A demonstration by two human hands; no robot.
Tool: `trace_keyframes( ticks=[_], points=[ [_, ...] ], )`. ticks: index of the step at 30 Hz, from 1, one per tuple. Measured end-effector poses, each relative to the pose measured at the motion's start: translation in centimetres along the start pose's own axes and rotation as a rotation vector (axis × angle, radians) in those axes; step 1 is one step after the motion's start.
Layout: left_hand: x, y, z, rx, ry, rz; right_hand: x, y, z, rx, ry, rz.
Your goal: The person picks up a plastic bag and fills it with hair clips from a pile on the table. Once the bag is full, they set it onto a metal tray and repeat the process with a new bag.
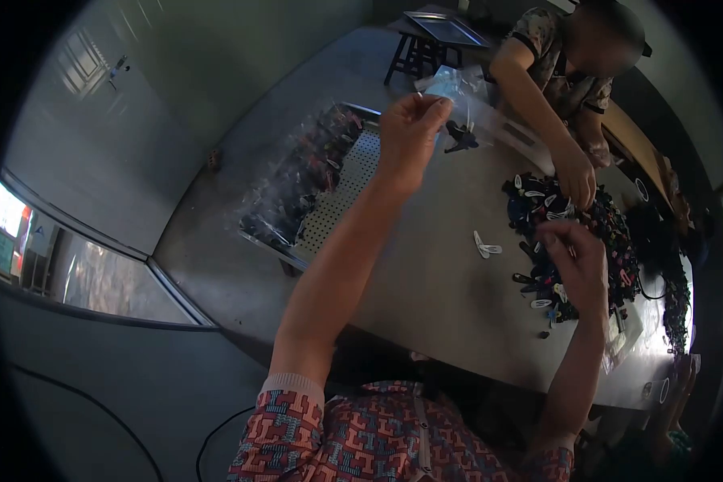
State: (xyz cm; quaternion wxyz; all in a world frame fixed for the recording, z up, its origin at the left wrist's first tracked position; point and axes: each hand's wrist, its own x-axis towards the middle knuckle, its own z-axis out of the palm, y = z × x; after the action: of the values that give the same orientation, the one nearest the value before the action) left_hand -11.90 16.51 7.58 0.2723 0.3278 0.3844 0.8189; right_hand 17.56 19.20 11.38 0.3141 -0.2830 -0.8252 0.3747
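Note:
My left hand (410, 138) is raised over the far side of the table, thumb and fingers pinched at a clear plastic bag (467, 90). Just beyond that hand, a small dark clip (461, 136) shows beside the clear plastic. My right hand (580, 261) hangs over a heap of dark and coloured hair clips (530, 210), its fingers curled together; I cannot tell what lies between them. Two white snap clips (486, 246) lie on the table to the left of the heap.
A perforated metal tray (353, 173) with many bagged clips (297, 173) stands left of the table (426, 281). Across from me, a co-worker's hand (574, 173) reaches into the same heap. More clear bags (622, 337) lie at the right. Behind is a dark stool (414, 60).

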Motion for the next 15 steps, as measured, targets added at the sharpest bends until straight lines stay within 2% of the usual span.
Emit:
trace_keyframes(
  ticks=[4,6,9,15],
  points=[
    [0.4,4.6,-3.0,0.091,0.044,-0.020,-5.2,0.4,0.2,-0.133,-0.088,0.118],
    [0.8,5.3,-5.3,0.077,0.039,0.014,-7.7,1.5,1.2,-0.087,-0.049,0.106],
    [-0.1,6.8,-8.0,0.093,0.059,-0.021,-11.0,1.3,2.4,-0.193,-0.025,0.171],
    [-1.5,7.3,-10.8,0.024,0.104,-0.134,-14.0,1.3,5.2,-0.230,0.028,0.132]
  ],
)
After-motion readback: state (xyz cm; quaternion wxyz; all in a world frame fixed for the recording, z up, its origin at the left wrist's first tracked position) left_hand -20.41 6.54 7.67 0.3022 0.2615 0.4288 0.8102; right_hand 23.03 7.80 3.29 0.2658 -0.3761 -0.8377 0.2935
